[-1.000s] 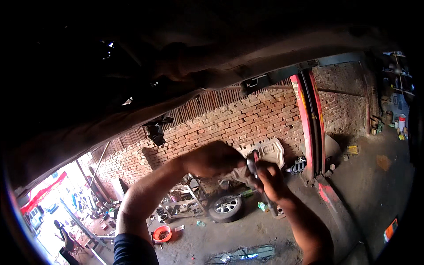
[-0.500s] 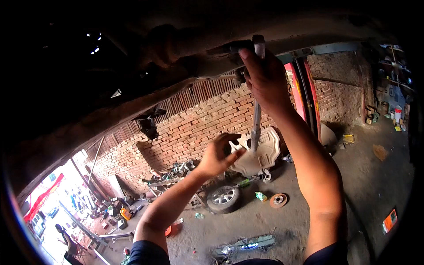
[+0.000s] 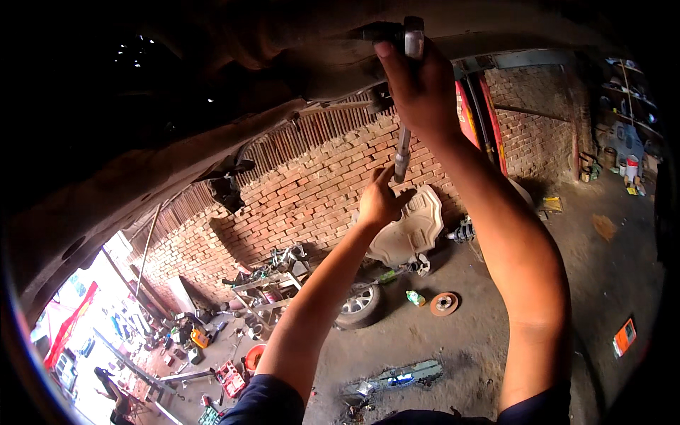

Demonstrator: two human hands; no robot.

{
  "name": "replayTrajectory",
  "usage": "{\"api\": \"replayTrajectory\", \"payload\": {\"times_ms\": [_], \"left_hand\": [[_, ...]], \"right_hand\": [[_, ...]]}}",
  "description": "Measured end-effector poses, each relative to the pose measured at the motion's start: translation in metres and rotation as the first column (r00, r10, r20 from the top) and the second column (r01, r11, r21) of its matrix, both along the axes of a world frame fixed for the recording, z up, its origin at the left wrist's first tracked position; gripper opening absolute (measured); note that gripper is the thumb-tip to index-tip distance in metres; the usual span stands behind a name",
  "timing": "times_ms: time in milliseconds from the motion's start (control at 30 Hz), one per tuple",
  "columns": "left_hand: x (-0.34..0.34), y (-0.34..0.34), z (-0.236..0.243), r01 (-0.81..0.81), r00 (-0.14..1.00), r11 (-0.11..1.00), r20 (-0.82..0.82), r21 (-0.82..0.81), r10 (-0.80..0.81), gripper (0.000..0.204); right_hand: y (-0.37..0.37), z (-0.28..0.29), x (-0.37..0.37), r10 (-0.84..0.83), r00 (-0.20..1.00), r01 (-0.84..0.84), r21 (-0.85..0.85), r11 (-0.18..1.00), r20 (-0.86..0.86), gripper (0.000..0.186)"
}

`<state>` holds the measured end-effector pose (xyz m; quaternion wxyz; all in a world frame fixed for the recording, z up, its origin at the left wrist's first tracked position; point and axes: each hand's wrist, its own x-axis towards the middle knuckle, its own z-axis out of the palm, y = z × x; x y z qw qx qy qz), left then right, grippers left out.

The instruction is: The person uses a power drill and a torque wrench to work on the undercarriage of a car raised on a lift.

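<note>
My right hand is wrapped shut around the upper end of a long ratchet, its head pressed up against the dark underbody above me. My left hand is half open, thumb and fingertips steadying the lower end of the handle, not truly clamped on it.

The risk, as I judge it, is the head slipping off whatever it sits on: the handle is long, and a sideways pull from my loose left hand could cock it. Then my right knuckles would hit the metal, or the tool would drop toward my face. Grit could fall from the underbody too.

I cannot see the fastener itself; my right fingers and the shadow cover it, so I cannot tell whether the head is seated square. Most of the underbody is black. The floor is far below, with a wheel, a brake disc and a pale shield leaning on the brick wall, all small and warped.
</note>
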<state>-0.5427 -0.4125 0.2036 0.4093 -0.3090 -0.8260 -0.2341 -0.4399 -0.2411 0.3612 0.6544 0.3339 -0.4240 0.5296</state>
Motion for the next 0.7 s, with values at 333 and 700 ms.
{"api": "replayTrajectory", "payload": {"times_ms": [333, 700], "left_hand": [[-0.018, -0.022, -0.024, 0.565, 0.612, 0.765, 0.465, 0.309, -0.640, 0.024], [0.054, 0.002, -0.035, 0.270, 0.714, 0.848, 0.495, 0.457, -0.494, 0.030]], "right_hand": [[-0.001, -0.005, 0.015, 0.309, 0.921, -0.329, 0.049, 0.943, 0.238, 0.043], [0.003, 0.000, 0.007, -0.431, 0.894, 0.437, -0.034, 0.899, 0.122, 0.029]]}}
